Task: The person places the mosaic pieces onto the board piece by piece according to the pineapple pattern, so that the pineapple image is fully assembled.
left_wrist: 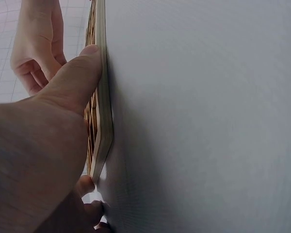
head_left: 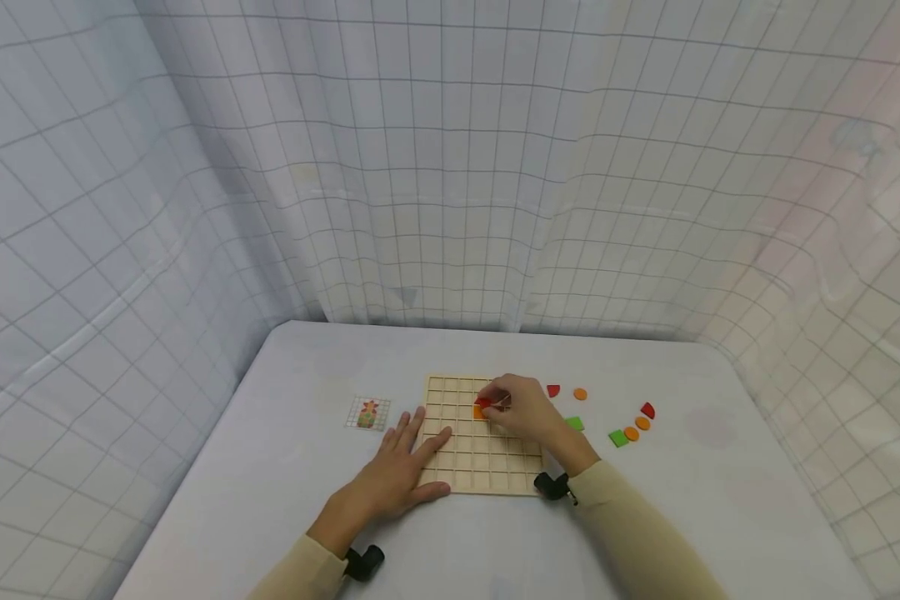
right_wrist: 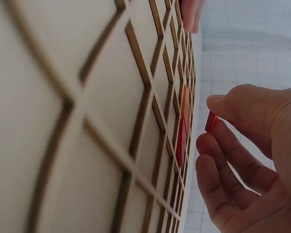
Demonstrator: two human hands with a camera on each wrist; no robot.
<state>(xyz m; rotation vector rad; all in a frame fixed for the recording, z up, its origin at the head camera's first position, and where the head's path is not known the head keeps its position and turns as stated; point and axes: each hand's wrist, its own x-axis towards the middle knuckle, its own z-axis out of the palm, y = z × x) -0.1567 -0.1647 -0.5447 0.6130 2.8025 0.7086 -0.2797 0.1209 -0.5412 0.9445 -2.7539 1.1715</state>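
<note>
A pale wooden grid board [head_left: 457, 481] lies on the white table. My left hand [head_left: 395, 477] rests with spread fingers on its left part; the thumb [left_wrist: 82, 73] lies over the near edge in the left wrist view. Above the upper middle of the board, my right hand [head_left: 523, 408] pinches a small red piece [right_wrist: 211, 120] between thumb and fingertips, held apart from the grid. In the right wrist view, another red piece [right_wrist: 180, 145] and an orange piece [right_wrist: 184, 103] sit in cells of the board. The held piece's full outline is hidden by the fingers.
Left of the board lies a printed pattern card [head_left: 368, 413]. To the right are loose pieces: red quarter-rounds [head_left: 648, 410], orange discs [head_left: 581, 394] and green squares [head_left: 618, 438]. Grid-patterned white curtains [head_left: 450, 208] hang behind and beside the table.
</note>
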